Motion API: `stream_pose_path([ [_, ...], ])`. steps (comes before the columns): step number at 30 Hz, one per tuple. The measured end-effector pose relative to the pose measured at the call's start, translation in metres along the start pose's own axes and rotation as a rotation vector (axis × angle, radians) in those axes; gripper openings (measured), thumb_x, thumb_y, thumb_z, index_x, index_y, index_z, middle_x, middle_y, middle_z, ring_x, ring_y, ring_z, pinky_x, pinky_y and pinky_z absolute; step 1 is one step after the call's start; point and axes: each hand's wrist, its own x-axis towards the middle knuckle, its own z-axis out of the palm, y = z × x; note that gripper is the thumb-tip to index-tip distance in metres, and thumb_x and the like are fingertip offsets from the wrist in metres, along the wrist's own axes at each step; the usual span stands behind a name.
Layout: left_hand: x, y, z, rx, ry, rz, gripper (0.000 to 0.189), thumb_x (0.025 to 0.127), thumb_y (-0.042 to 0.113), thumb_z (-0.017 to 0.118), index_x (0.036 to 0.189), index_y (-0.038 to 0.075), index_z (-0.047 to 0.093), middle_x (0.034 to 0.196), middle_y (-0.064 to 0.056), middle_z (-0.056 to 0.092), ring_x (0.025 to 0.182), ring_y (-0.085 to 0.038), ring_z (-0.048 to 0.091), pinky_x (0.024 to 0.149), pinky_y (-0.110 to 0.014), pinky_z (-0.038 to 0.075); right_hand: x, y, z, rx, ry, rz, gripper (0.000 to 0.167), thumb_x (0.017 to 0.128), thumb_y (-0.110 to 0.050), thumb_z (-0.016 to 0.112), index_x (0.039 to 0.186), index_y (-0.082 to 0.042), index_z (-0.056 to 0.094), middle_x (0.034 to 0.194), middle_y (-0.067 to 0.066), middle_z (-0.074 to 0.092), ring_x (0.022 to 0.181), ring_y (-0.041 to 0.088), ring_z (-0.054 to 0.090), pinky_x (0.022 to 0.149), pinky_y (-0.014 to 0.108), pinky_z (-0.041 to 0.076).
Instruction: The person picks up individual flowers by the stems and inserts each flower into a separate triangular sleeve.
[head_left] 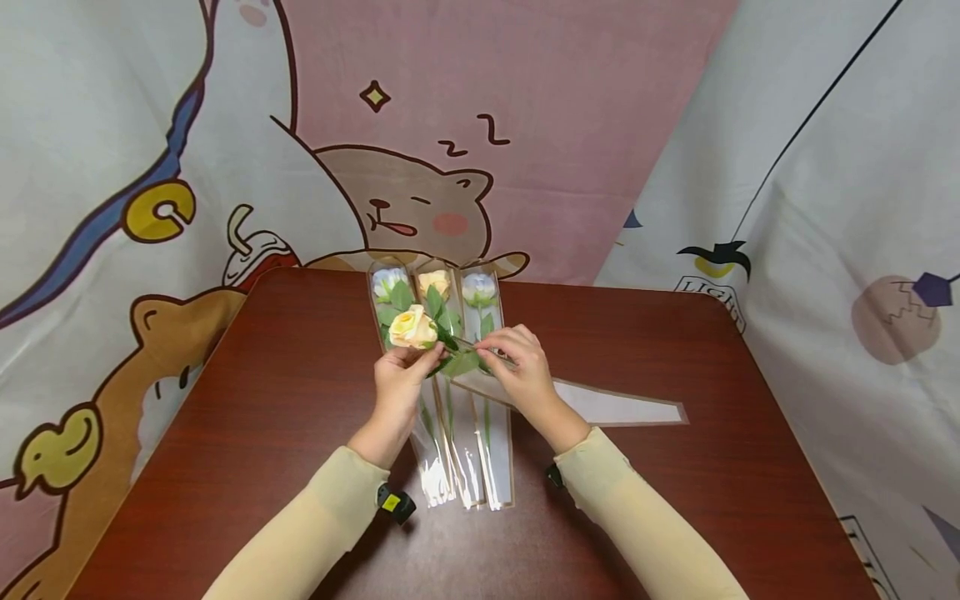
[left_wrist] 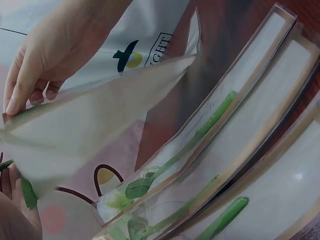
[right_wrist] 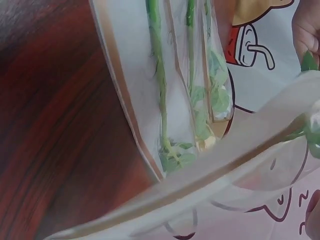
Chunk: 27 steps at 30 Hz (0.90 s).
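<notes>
My left hand (head_left: 403,379) pinches a cream-yellow artificial rose (head_left: 413,327) just below its bloom, above the packed flowers. With thumb and fingers, my right hand (head_left: 522,367) pinches the mouth edge of a long, tapering flower sleeve (head_left: 618,404) with a tan border. This sleeve (left_wrist: 100,125) slants between the hands in the left wrist view, its narrow end pointing right in the head view. Green leaves (head_left: 459,363) lie at its mouth; how far the stem sits inside is hidden.
Three sleeved flowers lie side by side on the brown table (head_left: 300,400): a bluish-white one (head_left: 388,283) at left, a yellow rose (head_left: 435,286) in the middle, and another bluish-white one (head_left: 480,289) at right. A cartoon-printed cloth (head_left: 555,125) hangs behind the table.
</notes>
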Motion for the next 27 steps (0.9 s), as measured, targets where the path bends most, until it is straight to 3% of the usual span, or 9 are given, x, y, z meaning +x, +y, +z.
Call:
stream_pose_path([
  [7,-0.003,0.000,0.002,0.072,-0.031,-0.036,0.014,0.077,-0.005,0.073,0.088,0.002,0.068,0.073,0.006,0.070,0.073,-0.008,0.069,0.072,-0.021,0.056,0.001,-0.002,0.002,-0.005,0.004,-0.014,0.007,0.080,-0.006,0.073,0.087,-0.008,0.073,0.089,0.005,0.071,0.084,0.018,0.056,0.077,0.033,0.043],
  [11,-0.003,0.002,0.001,0.156,-0.073,-0.050,0.027,0.077,-0.005,0.073,0.103,-0.006,0.064,0.084,0.002,0.069,0.078,-0.006,0.067,0.074,-0.019,0.055,0.001,0.000,0.000,-0.011,0.025,-0.006,0.008,0.080,-0.006,0.073,0.087,-0.008,0.073,0.088,0.005,0.071,0.082,0.019,0.055,0.071,0.030,0.042],
  [16,-0.002,0.008,-0.003,0.375,-0.168,-0.082,0.035,0.078,-0.001,0.071,0.110,-0.006,0.058,0.094,-0.007,0.065,0.079,-0.005,0.060,0.070,-0.018,0.053,-0.002,0.006,-0.004,0.005,0.055,0.004,0.008,0.080,-0.005,0.073,0.087,-0.008,0.073,0.088,0.005,0.071,0.079,0.019,0.054,0.071,0.029,0.041],
  [20,0.002,0.013,-0.010,0.504,-0.190,-0.123,0.037,0.078,0.007,0.073,0.112,-0.001,0.058,0.094,-0.005,0.062,0.077,-0.007,0.054,0.065,-0.018,0.048,-0.002,0.010,-0.006,0.017,0.080,-0.016,0.009,0.079,-0.002,0.073,0.087,-0.007,0.073,0.087,0.006,0.071,0.078,0.020,0.055,0.073,0.031,0.042],
  [23,0.005,0.015,-0.014,0.471,-0.205,-0.098,0.051,0.079,0.005,0.073,0.126,0.004,0.052,0.107,-0.006,0.059,0.084,-0.008,0.055,0.067,-0.017,0.048,-0.002,0.013,-0.008,0.012,0.094,-0.018,0.010,0.080,-0.002,0.073,0.088,-0.007,0.073,0.086,0.005,0.071,0.078,0.020,0.055,0.074,0.030,0.042],
  [27,0.006,0.019,-0.018,0.364,-0.218,0.004,0.074,0.077,-0.004,0.072,0.140,0.015,0.038,0.120,-0.008,0.049,0.090,-0.008,0.056,0.071,-0.016,0.051,-0.001,0.013,-0.011,-0.002,0.092,0.005,0.008,0.081,-0.004,0.073,0.088,-0.008,0.073,0.088,0.004,0.071,0.080,0.017,0.054,0.074,0.028,0.041],
])
